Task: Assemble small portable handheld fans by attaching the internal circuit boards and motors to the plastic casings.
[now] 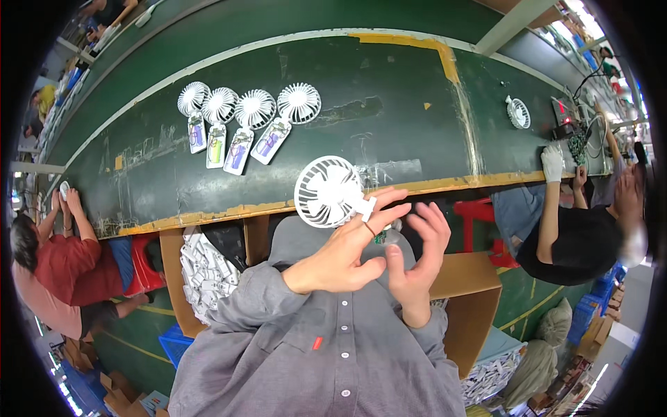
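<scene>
"Six white fans, how are they arranged?"

"Four lie in a row on the green bench point(417, 83), at its left: fans point(238, 125) with round cages and open handles, three showing purple inside, one green. One more cage point(518, 113) lies far right. The sixth, the nearest fan point(328, 193), is at the bench's front edge, its short white neck against the fingers of the left hand point(340, 257)."

"Are both hands gripping?"

"I can't tell. The left fingers stretch out beside the neck; the right hand point(417, 267) is half curled, thumb apart from fingers, and its hold is unclear."

"Containers?"

"Two cardboard boxes flank the person. The left box point(178, 278) holds heaped white plastic parts point(205, 271) and something black; the right box's point(469, 299) contents are mostly hidden."
</scene>
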A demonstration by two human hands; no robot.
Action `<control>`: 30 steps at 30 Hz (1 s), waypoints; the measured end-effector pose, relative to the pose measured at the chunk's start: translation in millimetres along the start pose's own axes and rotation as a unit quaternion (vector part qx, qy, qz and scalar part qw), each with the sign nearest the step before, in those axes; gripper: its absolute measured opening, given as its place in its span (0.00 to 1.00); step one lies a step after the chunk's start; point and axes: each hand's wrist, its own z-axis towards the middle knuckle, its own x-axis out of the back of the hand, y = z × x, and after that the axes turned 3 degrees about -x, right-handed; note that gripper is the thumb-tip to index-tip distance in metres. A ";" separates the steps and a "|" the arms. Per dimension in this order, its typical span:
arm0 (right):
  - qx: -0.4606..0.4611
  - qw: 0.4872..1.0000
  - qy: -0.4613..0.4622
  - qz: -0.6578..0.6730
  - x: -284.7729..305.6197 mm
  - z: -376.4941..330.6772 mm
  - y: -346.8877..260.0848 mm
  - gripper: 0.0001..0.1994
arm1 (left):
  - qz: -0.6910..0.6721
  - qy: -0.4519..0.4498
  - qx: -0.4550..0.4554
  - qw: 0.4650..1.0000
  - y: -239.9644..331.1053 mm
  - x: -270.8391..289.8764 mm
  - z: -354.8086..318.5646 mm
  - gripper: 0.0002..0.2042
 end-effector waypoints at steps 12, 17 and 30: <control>-0.233 0.807 -0.209 0.501 -19.7 -5.3 14.4 0.08 | -0.008 -0.066 -0.012 0.998 -4.7 17.7 10.4 0.41; -0.259 0.694 -0.212 0.637 -17.7 -0.8 11.8 0.06 | -0.022 -0.073 0.022 0.997 -16.5 19.4 2.3 0.41; -0.365 0.758 -0.209 0.498 22.0 13.2 -0.9 0.04 | 0.220 -0.017 -0.158 0.962 11.4 8.0 7.4 0.18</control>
